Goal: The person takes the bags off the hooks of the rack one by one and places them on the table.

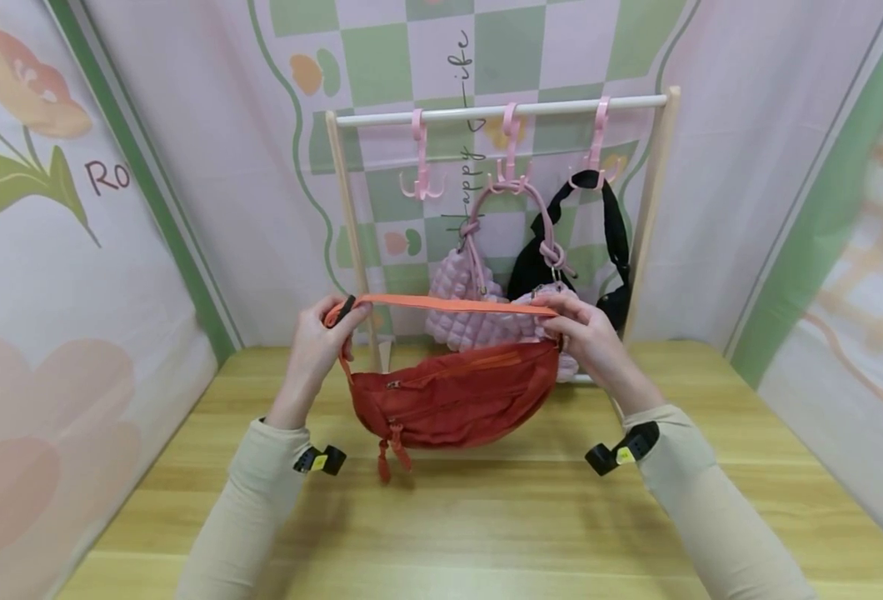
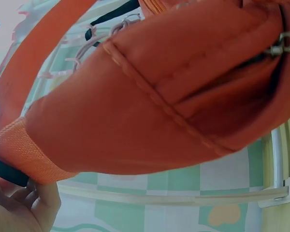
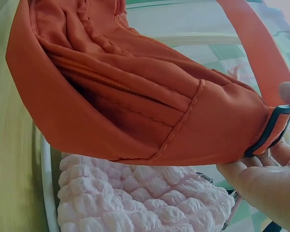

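Observation:
A red-orange waist bag [image 1: 456,404] hangs in the air above the wooden table, its orange strap [image 1: 452,305] stretched nearly level over it. My left hand [image 1: 317,342] pinches the strap's left end near a black buckle [image 2: 9,171]. At the other end my right hand [image 1: 590,340] grips the strap beside another black buckle [image 3: 269,130]. Zipper pulls [image 1: 396,446] dangle from the bag's lower left. The right hand's fingers overlap a pale pink puffy bag [image 1: 467,304] behind it in the head view; whether they touch is unclear.
Behind stands a rack with a white bar [image 1: 546,109] and wooden posts. Three pink hooks hang from it: a left hook [image 1: 421,158], a middle one bearing the puffy bag, and a right one bearing a black bag [image 1: 616,225]. Fabric walls surround the table [image 1: 486,525].

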`<state>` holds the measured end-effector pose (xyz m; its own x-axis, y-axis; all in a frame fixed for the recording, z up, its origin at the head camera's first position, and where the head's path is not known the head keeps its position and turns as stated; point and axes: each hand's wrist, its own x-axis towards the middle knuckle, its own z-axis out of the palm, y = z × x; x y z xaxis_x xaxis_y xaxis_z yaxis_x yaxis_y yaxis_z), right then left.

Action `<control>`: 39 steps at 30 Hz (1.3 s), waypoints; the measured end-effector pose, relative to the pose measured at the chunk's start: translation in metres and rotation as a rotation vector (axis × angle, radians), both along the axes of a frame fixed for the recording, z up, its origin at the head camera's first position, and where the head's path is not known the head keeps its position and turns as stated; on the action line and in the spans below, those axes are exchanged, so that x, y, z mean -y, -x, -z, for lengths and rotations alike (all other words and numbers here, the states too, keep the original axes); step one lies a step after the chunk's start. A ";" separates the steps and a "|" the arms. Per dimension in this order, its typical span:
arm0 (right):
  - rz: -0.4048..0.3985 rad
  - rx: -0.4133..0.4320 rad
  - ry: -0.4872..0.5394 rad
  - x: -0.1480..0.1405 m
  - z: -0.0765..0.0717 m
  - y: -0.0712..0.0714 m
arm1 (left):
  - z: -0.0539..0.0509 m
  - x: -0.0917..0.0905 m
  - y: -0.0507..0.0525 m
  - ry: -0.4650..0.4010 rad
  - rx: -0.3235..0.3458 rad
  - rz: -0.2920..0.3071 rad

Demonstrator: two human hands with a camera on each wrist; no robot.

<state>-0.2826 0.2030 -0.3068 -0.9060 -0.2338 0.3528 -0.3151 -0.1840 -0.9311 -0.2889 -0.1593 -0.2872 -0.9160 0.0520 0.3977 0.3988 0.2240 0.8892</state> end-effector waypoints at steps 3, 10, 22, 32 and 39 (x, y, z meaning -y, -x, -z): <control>-0.014 0.005 0.029 -0.001 0.001 0.000 | 0.001 0.001 -0.001 0.003 0.018 0.000; -0.022 0.021 0.071 -0.002 0.005 0.000 | 0.001 0.003 -0.001 0.038 0.042 -0.018; -0.020 0.047 0.065 -0.006 0.011 0.000 | 0.008 0.013 -0.001 0.118 0.076 -0.020; -0.012 0.076 0.082 -0.003 0.015 -0.001 | 0.010 0.022 -0.003 0.117 0.090 -0.003; 0.009 0.125 0.107 0.000 0.018 -0.001 | 0.012 0.025 -0.005 0.069 0.080 0.013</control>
<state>-0.2821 0.2032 -0.3249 -0.9464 -0.1923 0.2596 -0.2001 -0.2820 -0.9383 -0.2842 -0.1841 -0.2996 -0.9437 0.0888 0.3188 0.3308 0.2813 0.9008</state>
